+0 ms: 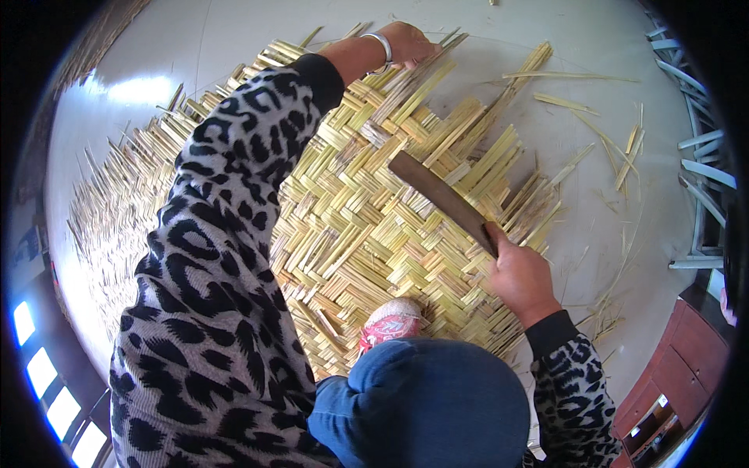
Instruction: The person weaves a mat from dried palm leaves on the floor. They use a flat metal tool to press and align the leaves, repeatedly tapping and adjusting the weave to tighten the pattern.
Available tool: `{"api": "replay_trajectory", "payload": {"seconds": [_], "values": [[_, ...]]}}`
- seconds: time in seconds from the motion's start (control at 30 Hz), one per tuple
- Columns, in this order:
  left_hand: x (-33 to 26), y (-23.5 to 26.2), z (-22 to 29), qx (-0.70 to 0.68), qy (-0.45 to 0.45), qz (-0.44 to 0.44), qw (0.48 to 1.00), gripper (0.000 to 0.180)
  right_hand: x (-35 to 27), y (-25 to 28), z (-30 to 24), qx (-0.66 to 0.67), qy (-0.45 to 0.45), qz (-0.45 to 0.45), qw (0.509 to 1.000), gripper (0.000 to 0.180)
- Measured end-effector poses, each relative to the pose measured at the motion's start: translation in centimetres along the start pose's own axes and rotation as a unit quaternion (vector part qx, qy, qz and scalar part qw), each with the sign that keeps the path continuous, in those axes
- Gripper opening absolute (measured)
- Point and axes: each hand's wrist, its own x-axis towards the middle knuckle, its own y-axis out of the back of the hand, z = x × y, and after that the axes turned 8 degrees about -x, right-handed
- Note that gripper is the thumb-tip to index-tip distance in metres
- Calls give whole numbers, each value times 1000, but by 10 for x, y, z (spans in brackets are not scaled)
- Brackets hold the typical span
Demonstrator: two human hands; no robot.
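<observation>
Head view: a woven strip mat [367,226] is being worked on the floor with a flat dark blade [441,199].

The blade's handle is being gripped in the closed right hand [519,277], the blade slanting up and away from it across the weave, apparently resting on the strips. The left hand [406,43], a bracelet [381,45] at its wrist, is being pressed flat with fingers spread on the mat's far edge, well apart from the right. Loose strips [593,129] are lying beyond the right hand on the pale floor [546,23]. A pink shoe [390,321] is being planted on the mat between the arms. Judging by this, strips are being packed tight; the next stroke seems to call for the left hand holding the edge firm while the blade is being driven against the weave.
</observation>
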Motion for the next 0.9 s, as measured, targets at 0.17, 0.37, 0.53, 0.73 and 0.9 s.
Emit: {"api": "replay_trajectory", "payload": {"seconds": [0.17, 0.37, 0.53, 0.73, 0.9], "values": [[-88, 21, -20, -67, -113, 155, 979, 39, -1, 9, 4, 5, 26, 43, 999, 43], [-260, 19, -73, -117, 65, 114, 984, 30, -26, 12, -17, 246, 59, 14, 967, 26], [-389, -21, -130, -179, 204, 97, 958, 23, -27, -21, -58, 514, 10, -255, 819, 28], [-448, -71, -148, -55, 181, 231, 954, 23, -36, -77, -111, 649, 4, -403, 645, 21], [-448, -81, -141, 56, 159, 240, 956, 27, -40, -91, -128, 683, -10, -425, 594, 19]]}}
